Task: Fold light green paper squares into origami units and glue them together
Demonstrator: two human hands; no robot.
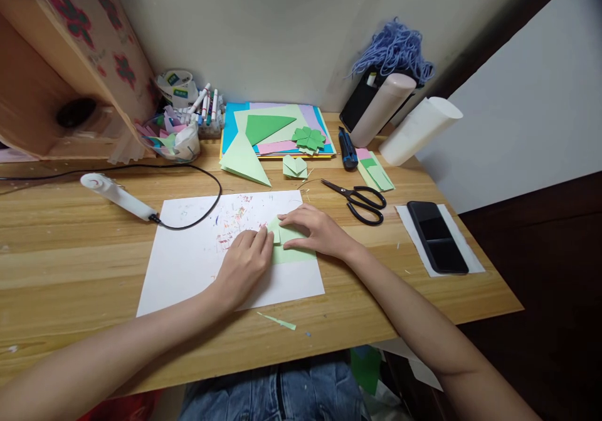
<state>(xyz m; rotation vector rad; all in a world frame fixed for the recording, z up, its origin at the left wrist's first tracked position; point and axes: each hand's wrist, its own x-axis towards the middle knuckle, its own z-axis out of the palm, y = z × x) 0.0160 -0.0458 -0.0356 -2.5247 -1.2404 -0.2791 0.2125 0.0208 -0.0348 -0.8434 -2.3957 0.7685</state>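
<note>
A small light green paper piece (pixel 292 251) lies on a white sheet (pixel 188 264) in the middle of the wooden desk (pixel 70 245). My left hand (pixel 244 264) presses on its left edge with the fingers curled together. From the right, my right hand (pixel 313 228) lies over its upper part, fingertips pinching a fold near the paper's top left corner. Both hands touch the same green paper and partly hide it.
Black scissors (pixel 362 202) and a black phone (pixel 437 237) lie to the right. A white glue pen (pixel 120 197) with a black cable lies left. Coloured paper sheets (pixel 277 133), folded green shapes (pixel 295 167), markers (pixel 207 104) and pale tubes (pixel 418 131) stand at the back.
</note>
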